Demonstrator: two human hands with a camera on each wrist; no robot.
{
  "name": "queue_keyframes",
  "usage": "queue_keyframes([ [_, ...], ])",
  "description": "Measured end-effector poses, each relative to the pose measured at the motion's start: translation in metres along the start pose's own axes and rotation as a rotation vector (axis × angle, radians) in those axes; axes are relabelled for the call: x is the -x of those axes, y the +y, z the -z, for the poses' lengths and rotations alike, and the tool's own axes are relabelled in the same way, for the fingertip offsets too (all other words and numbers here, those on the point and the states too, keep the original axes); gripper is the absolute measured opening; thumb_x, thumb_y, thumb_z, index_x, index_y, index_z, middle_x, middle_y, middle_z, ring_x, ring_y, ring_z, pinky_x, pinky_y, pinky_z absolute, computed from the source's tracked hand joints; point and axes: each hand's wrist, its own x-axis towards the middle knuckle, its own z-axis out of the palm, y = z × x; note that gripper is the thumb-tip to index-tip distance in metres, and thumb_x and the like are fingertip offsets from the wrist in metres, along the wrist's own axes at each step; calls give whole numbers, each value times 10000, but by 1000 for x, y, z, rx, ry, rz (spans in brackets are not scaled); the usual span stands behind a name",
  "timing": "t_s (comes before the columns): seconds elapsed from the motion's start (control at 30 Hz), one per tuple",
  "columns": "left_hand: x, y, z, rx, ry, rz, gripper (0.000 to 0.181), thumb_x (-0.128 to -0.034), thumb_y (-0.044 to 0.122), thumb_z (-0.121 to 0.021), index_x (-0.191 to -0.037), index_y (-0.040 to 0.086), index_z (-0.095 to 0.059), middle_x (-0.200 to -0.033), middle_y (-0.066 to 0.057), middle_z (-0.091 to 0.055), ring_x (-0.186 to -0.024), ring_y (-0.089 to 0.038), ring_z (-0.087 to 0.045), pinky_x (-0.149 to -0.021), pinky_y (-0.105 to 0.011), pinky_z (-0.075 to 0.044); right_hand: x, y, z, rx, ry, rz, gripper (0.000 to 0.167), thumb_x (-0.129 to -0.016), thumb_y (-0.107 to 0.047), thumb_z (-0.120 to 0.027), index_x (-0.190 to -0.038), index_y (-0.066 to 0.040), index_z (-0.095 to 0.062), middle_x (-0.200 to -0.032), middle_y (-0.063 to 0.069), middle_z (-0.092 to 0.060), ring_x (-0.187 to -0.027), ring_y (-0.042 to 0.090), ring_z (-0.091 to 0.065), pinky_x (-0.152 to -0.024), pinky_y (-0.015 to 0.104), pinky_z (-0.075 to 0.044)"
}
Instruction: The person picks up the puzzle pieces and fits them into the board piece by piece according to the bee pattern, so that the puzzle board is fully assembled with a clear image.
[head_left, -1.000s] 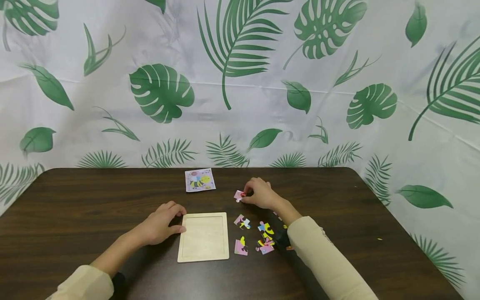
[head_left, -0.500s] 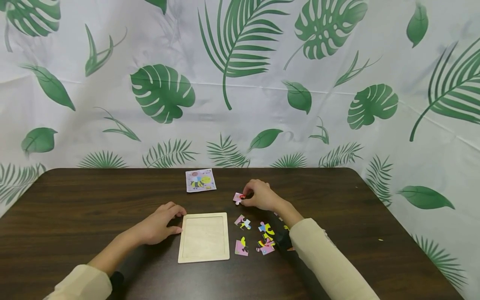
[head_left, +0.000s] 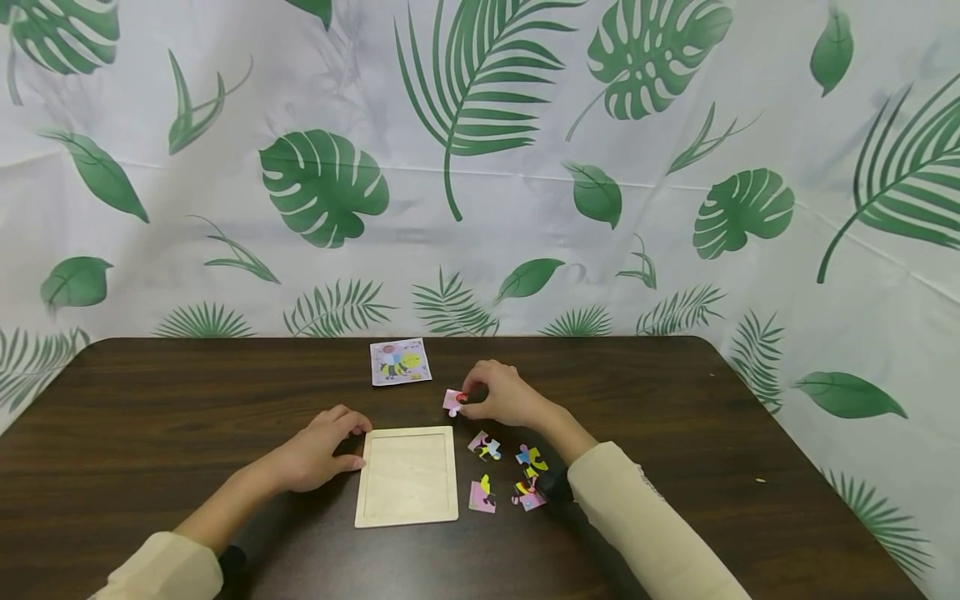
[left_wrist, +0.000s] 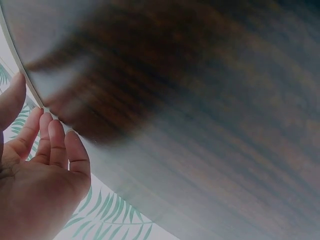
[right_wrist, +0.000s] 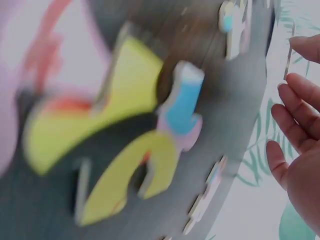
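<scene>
Between thumb and fingers my right hand [head_left: 504, 395] pinches a pink puzzle piece [head_left: 453, 402] with a red patch, beyond the upper right corner of a square wooden puzzle tray [head_left: 453, 475]. In the right wrist view the held piece shows edge-on as a thin sliver at the fingertips. My left hand [head_left: 318, 450] touches the tray's left edge, its thumb and fingers relaxed along the rim. Right of the tray lie loose pieces: a pink, yellow and blue one [head_left: 489, 447], a pink and yellow one [head_left: 482, 495], and a small cluster [head_left: 531, 498].
A printed bee picture card [head_left: 401, 362] lies toward the back of the dark wooden table [head_left: 187, 392]. Behind the table hangs a white cloth [head_left: 510, 208] with green leaves. My right forearm hides some pieces at the right.
My right hand has moved left with the pink piece, toward the tray. The left hand stays at the tray's left edge, its thumb drawn back slightly.
</scene>
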Motion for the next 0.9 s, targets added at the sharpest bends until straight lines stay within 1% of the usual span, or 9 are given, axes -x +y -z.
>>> queue_keyframes([
  [0.1, 0, 1, 0, -7, 1, 5, 316, -811, 145, -688, -1068, 42, -533, -1007, -47, -476, -980, -288, -450, -822, -457, -387, -1, -7, -2, -15, -10, 21, 160, -775, -174, -711, -869, -65, -642, -892, 3, -567, -928, 205, -501, -855, 491, -298],
  [0.2, -1, 0, 0, -13, 0, 7, 315, -811, 143, -687, -1067, 42, -533, -1008, -49, -477, -985, -294, -449, -824, -461, -385, -3, -14, -5, -27, -30, 34, 156, -787, -179, -703, -882, -72, -642, -909, -4, -563, -952, 200, -494, -888, 502, -285],
  [0.4, 1, 3, 0, -18, 1, -1, 318, -810, 156, -689, -1062, 41, -533, -1006, -54, -480, -985, -305, -451, -822, -468, -384, -6, -30, -12, -36, -71, 78, 174, -796, -179, -702, -910, -63, -640, -921, 2, -563, -965, 196, -488, -908, 488, -272],
  [0.53, 1, 3, 0, -22, 1, 2, 315, -814, 158, -685, -1066, 46, -531, -1013, -55, -479, -986, -304, -452, -820, -469, -384, -10, -41, -19, -9, -97, 96, 183, -787, -185, -712, -912, -74, -636, -918, -7, -572, -952, 169, -496, -888, 431, -288],
  [0.7, 0, 2, 1, -31, 4, 6, 308, -814, 156, -686, -1060, 53, -533, -1011, -52, -479, -978, -296, -455, -815, -470, -388, -14, -52, -28, 5, -142, 92, 177, -768, -189, -717, -892, -87, -642, -896, -38, -573, -928, 119, -494, -817, 328, -293],
  [0.8, 0, 3, 1, -33, 6, 6, 306, -811, 156, -688, -1055, 54, -534, -1007, -49, -478, -975, -294, -457, -816, -472, -390, -15, -56, -34, 17, -161, 92, 176, -762, -196, -720, -888, -97, -647, -884, -56, -565, -918, 97, -478, -789, 291, -281],
  [0.9, 0, 3, 1, -33, 4, 3, 304, -812, 154, -687, -1055, 51, -535, -1007, -51, -477, -971, -291, -457, -816, -471, -391, -17, -58, -38, 50, -169, 94, 186, -755, -217, -729, -888, -112, -651, -877, -70, -555, -910, 89, -464, -761, 265, -275],
])
